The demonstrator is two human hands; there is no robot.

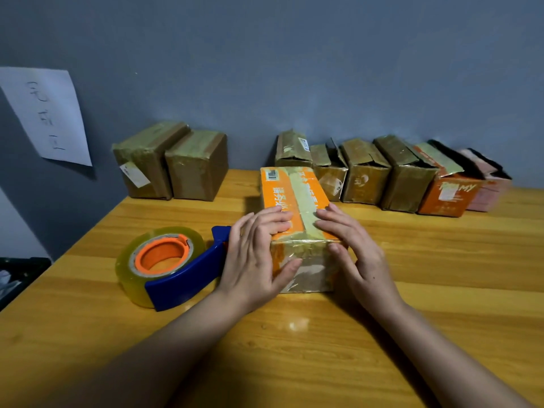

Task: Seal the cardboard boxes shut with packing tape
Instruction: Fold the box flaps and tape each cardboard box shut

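Orange box (295, 219) lay on the wooden table (441, 275), under both hands: left hand (254, 254) and right hand (353, 254) pressed flat, fingers straight, on its near end. Tape dispenser (167, 266) sat just left of that box.

Bare table (441, 290) right of the orange box (294, 198); tape dispenser (173, 266) close left.

Your left hand (253, 254) and right hand (353, 248) pressed flat on the orange box (294, 195), tape dispenser (170, 266) just left.
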